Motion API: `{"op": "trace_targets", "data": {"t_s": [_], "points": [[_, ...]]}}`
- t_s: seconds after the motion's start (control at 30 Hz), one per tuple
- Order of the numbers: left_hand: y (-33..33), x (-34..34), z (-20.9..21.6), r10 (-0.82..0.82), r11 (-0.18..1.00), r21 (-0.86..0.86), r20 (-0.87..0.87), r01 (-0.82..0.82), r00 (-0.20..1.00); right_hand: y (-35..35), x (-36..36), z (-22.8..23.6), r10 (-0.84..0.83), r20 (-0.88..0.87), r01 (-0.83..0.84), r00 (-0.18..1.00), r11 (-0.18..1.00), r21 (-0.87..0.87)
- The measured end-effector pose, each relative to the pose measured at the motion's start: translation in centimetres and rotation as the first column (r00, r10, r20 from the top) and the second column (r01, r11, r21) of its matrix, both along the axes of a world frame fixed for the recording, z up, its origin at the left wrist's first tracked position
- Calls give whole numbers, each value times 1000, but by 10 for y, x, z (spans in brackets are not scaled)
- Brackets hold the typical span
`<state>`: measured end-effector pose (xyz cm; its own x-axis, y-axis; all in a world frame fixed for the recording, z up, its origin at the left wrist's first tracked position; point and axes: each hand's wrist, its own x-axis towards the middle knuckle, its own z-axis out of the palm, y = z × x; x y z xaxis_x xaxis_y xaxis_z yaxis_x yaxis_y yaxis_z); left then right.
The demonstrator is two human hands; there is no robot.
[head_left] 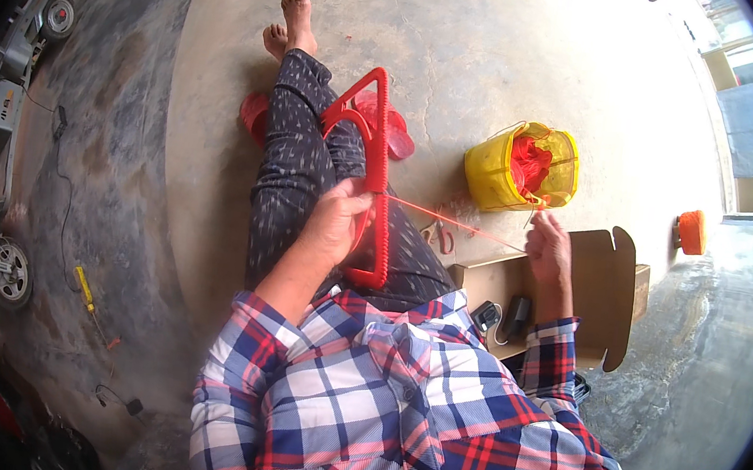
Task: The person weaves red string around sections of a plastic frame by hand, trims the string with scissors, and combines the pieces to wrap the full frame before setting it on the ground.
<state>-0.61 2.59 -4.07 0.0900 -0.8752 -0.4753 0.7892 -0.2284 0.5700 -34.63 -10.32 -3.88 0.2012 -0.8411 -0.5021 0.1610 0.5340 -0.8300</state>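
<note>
Red toothed-edged frame (378, 164) gripped in left hand (338, 221), taut cord (459, 224) held in right hand (549, 248), floor (467, 44) wide beyond.

Person sat, legs (289, 150) stretched forward, bare feet (297, 23) close together. Left forearm (291, 274) angled up and inward; left hand (339, 218) gripped above the legs, fingers closed. Right hand (550, 244) sat well apart, out right, fingers curled, right forearm (556, 299) upright.

A garage-like space — concrete floor (114, 183), vehicle wheels (12, 272) at left.
</note>
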Motion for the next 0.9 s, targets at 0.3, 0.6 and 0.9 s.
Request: {"op": "trace_targets", "data": {"t_s": [0.3,0.6,0.9], "points": [[27,-21,74,-185,917,-84,776,389,603,70,129,45,557,575,-693,600,721,24],[30,31,74,246,966,-201,542,-160,803,15,160,40,226,654,-426,722,890,162],[25,-2,30,-94,940,113,993,321,-74,38,185,11,820,-92,-811,565,531,-245]]}}
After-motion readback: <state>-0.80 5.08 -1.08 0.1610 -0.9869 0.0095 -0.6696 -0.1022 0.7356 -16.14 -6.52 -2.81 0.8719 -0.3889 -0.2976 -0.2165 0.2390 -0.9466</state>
